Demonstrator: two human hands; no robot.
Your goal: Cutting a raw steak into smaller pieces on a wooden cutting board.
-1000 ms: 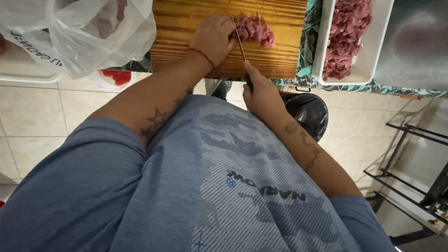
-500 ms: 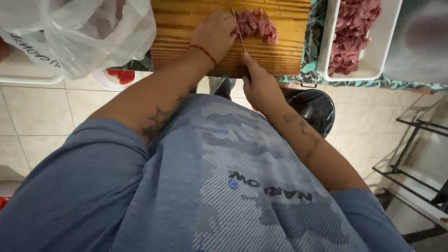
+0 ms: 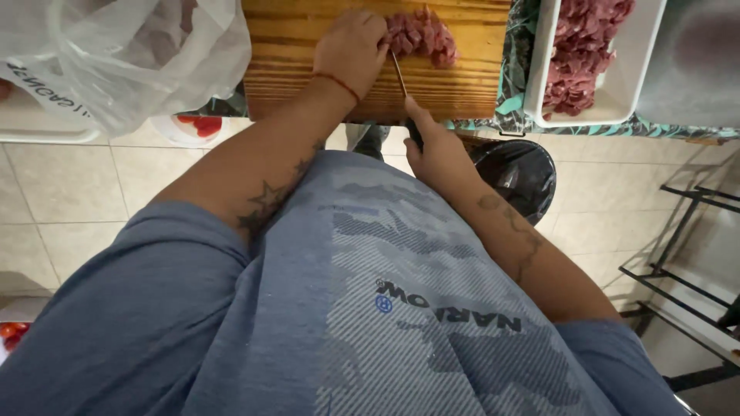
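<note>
the left hand (image 3: 351, 50) presses curled fingers on soft, slippery-looking diced raw meat (image 3: 420, 35) while the right hand (image 3: 435, 150) grips the knife (image 3: 399, 77) handle closed.

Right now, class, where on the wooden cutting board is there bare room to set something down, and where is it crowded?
The cutting board is bare left of the left hand. It is crowded around the meat pile, the knife and the right hand.

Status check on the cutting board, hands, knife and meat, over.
Left hand pressed on the raw meat, fingers curled. Right hand shut on the knife, blade at the meat on the wooden board. Nothing blocking the blade.
</note>
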